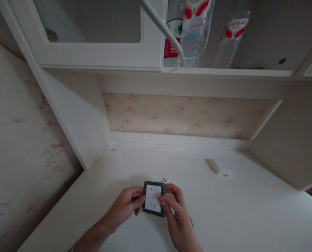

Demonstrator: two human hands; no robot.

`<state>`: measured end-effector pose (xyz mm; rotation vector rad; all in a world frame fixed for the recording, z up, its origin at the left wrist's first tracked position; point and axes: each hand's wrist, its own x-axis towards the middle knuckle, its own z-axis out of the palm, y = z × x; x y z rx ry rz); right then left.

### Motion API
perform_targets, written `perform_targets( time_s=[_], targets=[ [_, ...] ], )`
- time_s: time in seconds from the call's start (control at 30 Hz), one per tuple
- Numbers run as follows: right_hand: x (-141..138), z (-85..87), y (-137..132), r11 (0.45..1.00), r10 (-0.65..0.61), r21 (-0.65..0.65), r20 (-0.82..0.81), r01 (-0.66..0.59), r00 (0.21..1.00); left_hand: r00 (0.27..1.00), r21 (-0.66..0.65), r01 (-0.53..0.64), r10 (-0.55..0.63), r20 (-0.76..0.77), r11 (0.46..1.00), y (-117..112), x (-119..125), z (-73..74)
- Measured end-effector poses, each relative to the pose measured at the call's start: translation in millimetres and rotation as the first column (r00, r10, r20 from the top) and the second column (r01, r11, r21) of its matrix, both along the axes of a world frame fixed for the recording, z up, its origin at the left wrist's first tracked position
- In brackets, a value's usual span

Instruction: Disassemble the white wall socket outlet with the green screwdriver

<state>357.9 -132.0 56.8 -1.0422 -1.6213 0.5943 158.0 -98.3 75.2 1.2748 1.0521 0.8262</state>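
A wall socket [153, 198] with a white face and a dark frame is held just above the white desk, its slotted face turned up towards me. My left hand [127, 204] grips its left edge, with the thumb in front and the other fingers behind. At the right edge is my right hand [175, 206]; its fingers touch the frame and a fingertip pinch rests over the face. Something tiny may be in that pinch, too small to name. Beside the right fingers, small pale pieces are partly covered, and a bit of green shows past that hand.
A white box-like piece [221, 167] lies on the desk [250, 210] at the right. Overhead, a shelf holds clear plastic bottles [232, 38], next to a cabinet door [100, 54]. A pale rod [162, 26] hangs down in front. Side panels border the desk.
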Motion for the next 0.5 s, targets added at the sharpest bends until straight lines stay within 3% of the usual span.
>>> perform_targets(
  time_s=[0.13,0.27,0.4,0.47,0.5],
  targets=[
    [2,7.6,5,0.997,0.012,0.069,0.147,-0.022,0.989,0.997,0.014,-0.011,0.012,-0.078,1.000,1,-2,9.9],
    [7,12.1,8,0.999,0.027,0.044,0.064,-0.030,0.998,0.997,0.020,-0.054,0.055,-0.060,0.998,7,-7,2.7],
    [23,6.6,-1,0.998,-0.061,-0.037,-0.091,0.058,0.994,0.974,0.056,-0.224,0.226,-0.026,0.973,48,-33,-22.6],
    [32,-1.6,-11,0.985,-0.116,-0.146,-0.159,0.093,0.980,0.926,0.038,-0.377,0.377,0.001,0.925,79,-51,-36.0],
    [36,-7.0,-17,0.972,-0.154,-0.205,-0.205,0.111,0.967,0.873,0.025,-0.487,0.488,-0.020,0.873,96,-60,-41.6]
  ],
)
